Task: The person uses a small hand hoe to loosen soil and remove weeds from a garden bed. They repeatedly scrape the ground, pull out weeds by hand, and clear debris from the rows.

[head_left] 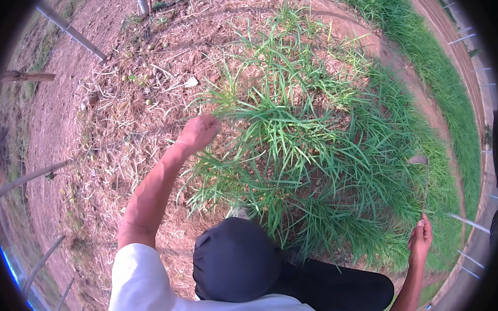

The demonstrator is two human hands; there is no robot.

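While the left hand (201, 132) is at the left edge of the green leafy plants (297, 123), its fingers are curled together in a fist; whether a leaf is pinched inside cannot be told. To its left, straw-strewn ground (130, 113) gives that arm open room out to the leaning poles (72, 34) near the rim of the view. The right hand (420, 238) has its fingers clamped on the handle end of a thin hand tool (418, 160), whose shaft rises away from the hand to a small pale head lying over the leaves on the right side of the patch. Beyond it, a narrow bare path (439, 122) curves between this patch and another green strip (422, 50). Close to the body, the dark-clothed knee (237, 259) borders the plants' lower edge and limits the room there. Counted, there are two hands, well apart, one tool, one bare path, one pale flat scrap (191, 82) on the straw, and several poles on the left, the faint ones too small to number surely
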